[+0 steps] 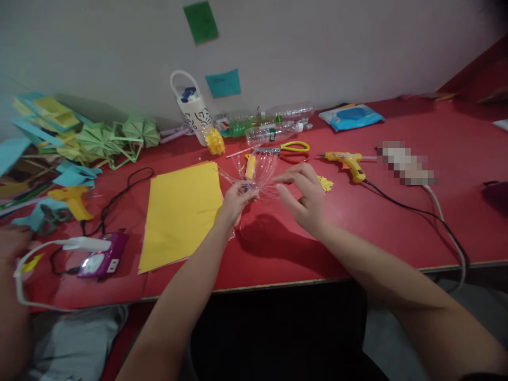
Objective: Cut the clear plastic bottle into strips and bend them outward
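Near the middle of the table, my left hand (235, 202) is closed around the narrow base of a clear plastic piece cut into thin strips (266, 168), which fan outward and upward. To its right hovers my right hand (305, 200), thumb and fingers apart at the strip ends; whether a fingertip touches a strip is hard to tell. Behind the strips lie scissors (294, 151) with yellow and red handles. A small yellow object (250, 166) shows through the plastic. Small yellow paper cutouts (325, 184) are piled just beyond my right hand.
Yellow sheets (180, 217) lie left of my hands. A yellow glue gun (349, 163) with a cord is at right, another glue gun (73, 201) at left near a purple power strip (103, 255). Plastic bottles (273, 133) line the wall. Another person's arm (14, 296) enters at left.
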`<state>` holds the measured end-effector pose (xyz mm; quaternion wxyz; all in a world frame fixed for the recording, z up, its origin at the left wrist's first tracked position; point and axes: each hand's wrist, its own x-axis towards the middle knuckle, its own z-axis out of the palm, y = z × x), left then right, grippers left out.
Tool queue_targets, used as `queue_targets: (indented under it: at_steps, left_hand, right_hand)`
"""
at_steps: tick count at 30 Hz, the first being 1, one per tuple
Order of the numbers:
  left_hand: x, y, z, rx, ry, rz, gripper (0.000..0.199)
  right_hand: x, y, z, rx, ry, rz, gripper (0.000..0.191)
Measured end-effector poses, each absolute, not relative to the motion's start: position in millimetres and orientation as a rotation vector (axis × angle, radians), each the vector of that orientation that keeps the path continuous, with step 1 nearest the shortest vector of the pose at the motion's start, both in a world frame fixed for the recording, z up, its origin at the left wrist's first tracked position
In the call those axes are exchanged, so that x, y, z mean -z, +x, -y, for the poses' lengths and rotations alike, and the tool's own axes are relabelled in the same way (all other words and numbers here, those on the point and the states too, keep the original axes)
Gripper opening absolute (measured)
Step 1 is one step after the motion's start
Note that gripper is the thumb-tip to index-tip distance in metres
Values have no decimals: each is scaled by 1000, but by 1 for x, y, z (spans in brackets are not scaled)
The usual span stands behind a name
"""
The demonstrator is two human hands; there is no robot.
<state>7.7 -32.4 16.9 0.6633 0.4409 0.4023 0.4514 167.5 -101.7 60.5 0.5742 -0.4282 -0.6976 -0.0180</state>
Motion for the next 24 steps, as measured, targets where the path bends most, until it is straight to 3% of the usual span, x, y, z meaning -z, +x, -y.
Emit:
queue_targets:
  at_steps: [24]
  left_hand:
    - [-13,6,32,-1116,1213,-978,40]
  right_hand:
    - [-60,171,97,-118,-1018,1526,8]
